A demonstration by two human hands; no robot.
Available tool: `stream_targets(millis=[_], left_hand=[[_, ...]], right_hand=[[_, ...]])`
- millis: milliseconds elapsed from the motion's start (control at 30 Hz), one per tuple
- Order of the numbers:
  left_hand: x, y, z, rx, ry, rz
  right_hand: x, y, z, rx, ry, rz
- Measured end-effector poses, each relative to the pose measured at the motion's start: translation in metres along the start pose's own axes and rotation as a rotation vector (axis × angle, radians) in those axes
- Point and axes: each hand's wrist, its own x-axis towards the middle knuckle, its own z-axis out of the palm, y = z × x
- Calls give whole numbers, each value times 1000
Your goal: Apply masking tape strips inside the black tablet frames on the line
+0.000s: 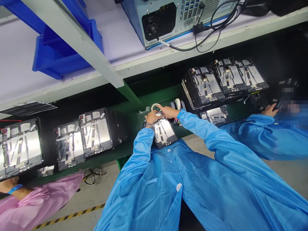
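An opened tablet-like device (165, 131), with silvery panels and dark strips, lies at the front edge of the green bench before me. My left hand (152, 117) rests at its far end with the fingers bent down. Beside it my right hand (169, 112) reaches in from the right, its fingers closed and meeting the left at the same end. Whatever is between the fingertips is too small to make out. A pale ring of tape (154, 106) shows just behind the fingers; I cannot tell whether the right hand holds it. Close by on the right is a tape dispenser (178, 104).
Stacks of similar devices stand left (96, 130) and right (205, 85) on the bench. Above hangs a pale shelf beam (89, 80) with blue bins (64, 61) and a computer case (158, 24). Co-workers' arms, one pink sleeve (48, 195), one blue (255, 128), flank me.
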Motion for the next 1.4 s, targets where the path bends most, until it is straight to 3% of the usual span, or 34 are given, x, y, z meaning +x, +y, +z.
stream_targets(millis=[167,333,467,567,667,833,1000,1233,1400], left_hand=[[1,-1,0,3,-12,9],[2,0,-1,-2,-11,19],[0,0,-2,-13,-5,20],[-1,0,-2,-22,-2,15],[1,-2,0,-29,7,15],[4,-3,2,-30,4,13],[2,-1,-1,-17,-14,0],[-1,1,-3,-9,-11,-1],[0,1,-5,27,-25,17]], right_hand=[[5,-6,-10,-85,-32,15],[12,13,-11,14,23,177],[6,29,-3,199,63,226],[0,36,5,334,179,210],[-3,39,15,437,296,196],[-4,35,34,525,361,163],[-3,31,45,557,381,138],[-6,33,55,586,383,268],[-12,20,63,514,368,250]])
